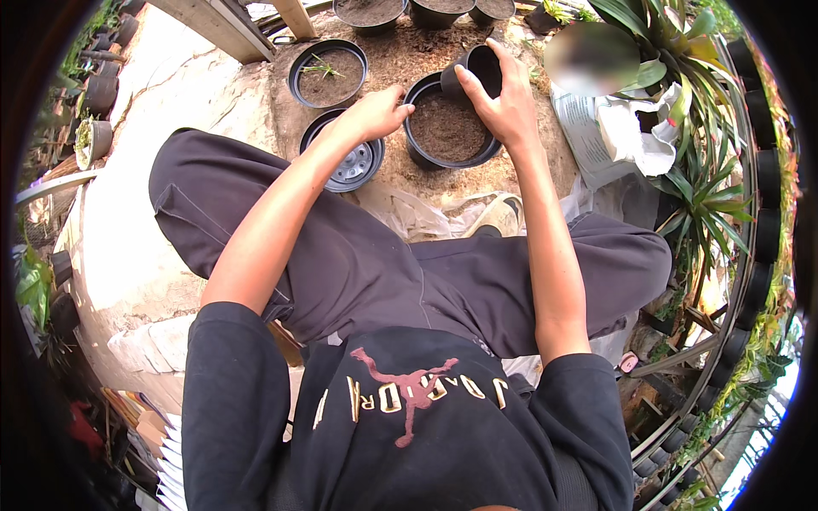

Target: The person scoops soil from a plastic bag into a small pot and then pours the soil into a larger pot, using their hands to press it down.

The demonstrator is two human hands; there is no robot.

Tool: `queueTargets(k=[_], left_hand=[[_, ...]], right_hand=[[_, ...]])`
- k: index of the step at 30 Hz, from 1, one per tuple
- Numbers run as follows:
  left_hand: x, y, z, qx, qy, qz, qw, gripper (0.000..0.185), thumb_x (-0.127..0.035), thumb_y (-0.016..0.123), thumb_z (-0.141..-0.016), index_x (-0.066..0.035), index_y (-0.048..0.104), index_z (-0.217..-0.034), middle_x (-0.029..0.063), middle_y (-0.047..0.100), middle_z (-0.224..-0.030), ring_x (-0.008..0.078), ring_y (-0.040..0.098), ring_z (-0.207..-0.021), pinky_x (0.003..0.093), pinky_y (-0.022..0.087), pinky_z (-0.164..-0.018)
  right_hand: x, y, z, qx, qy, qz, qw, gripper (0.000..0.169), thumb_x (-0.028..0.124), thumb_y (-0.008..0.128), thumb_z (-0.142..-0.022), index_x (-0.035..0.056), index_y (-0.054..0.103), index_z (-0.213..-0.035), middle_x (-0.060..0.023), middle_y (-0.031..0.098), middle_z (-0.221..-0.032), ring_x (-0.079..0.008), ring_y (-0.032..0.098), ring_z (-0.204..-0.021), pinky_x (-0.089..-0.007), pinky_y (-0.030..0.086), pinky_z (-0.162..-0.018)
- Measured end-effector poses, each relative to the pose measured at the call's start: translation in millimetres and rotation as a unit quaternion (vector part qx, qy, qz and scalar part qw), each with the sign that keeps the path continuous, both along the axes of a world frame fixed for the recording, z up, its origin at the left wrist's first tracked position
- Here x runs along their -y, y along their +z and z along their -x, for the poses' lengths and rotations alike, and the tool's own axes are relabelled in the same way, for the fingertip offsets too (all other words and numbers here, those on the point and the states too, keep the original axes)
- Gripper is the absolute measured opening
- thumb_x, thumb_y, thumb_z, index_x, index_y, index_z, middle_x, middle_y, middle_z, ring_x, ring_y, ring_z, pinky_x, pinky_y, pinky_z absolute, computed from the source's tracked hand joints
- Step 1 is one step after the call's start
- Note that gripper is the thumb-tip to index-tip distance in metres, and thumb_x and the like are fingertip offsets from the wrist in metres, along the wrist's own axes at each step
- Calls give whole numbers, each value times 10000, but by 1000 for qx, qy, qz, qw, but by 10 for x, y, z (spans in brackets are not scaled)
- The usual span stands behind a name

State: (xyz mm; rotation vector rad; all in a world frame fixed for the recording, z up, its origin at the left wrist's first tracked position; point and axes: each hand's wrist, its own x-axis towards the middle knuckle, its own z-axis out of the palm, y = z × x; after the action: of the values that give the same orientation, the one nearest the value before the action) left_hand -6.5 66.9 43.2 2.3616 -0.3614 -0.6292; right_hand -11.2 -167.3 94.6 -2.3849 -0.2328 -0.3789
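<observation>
My right hand (508, 105) grips a small black plastic pot (484, 67), tilted with its mouth away from me, over the far rim of a larger black pot (450, 131) filled with brown soil. Close to that larger pot's left rim is my left hand (380, 115), its fingers slightly curled and nothing seen in them. Under my left forearm stands an empty black pot (354, 167) with holes in its base. Beyond it, another black pot (328, 73) contains soil and a small green seedling (323, 66).
Several soil-filled pots (370, 14) line the far edge beside a wooden post (217, 29). At right lie a white printed sack (585, 137) and long-leaved plants (709, 198). Clear plastic sheeting (409, 214) and a light-coloured shoe (498, 217) are near my legs. Loose soil covers the ground.
</observation>
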Motion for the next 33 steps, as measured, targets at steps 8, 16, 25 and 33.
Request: queueTargets(k=[8, 16, 25, 33], left_hand=[[72, 30, -57, -112, 34, 36, 992, 465, -170, 529, -972, 36, 453, -1382, 225, 701, -975, 231, 715, -805, 391, 562, -749], [174, 251, 246, -262, 130, 152, 944, 584, -121, 508, -956, 15, 261, -1467, 106, 487, -1007, 181, 676, -764, 356, 616, -739], [193, 194, 456, -339, 175, 233, 895, 584, -165, 464, -1007, 12, 152, -1468, 223, 604, -1080, 252, 709, -857, 388, 624, -811], [165, 175, 358, -355, 157, 211, 897, 556, -199, 473, -1014, -37, 205, -1474, 217, 604, -1165, 289, 690, -964, 435, 590, -851]], right_hand=[[215, -143, 332, -133, -90, -61, 985, 892, 600, 708, -837, 0, 458, -1447, -299, 522, -1322, -402, 539, -1251, -459, 433, -1061], [331, -436, 196, -142, -91, -281, 945, 869, 581, 655, -895, -40, 419, -1455, -306, 492, -1388, -359, 520, -1283, -430, 397, -1086], [183, -220, 255, -104, -59, -83, 989, 841, 557, 700, -864, 6, 451, -1449, -309, 514, -1335, -410, 532, -1265, -446, 442, -1050], [-173, -200, 385, 33, 33, 81, 996, 717, 439, 740, -865, 84, 485, -1434, -254, 488, -1349, -448, 485, -1247, -502, 415, -1056]])
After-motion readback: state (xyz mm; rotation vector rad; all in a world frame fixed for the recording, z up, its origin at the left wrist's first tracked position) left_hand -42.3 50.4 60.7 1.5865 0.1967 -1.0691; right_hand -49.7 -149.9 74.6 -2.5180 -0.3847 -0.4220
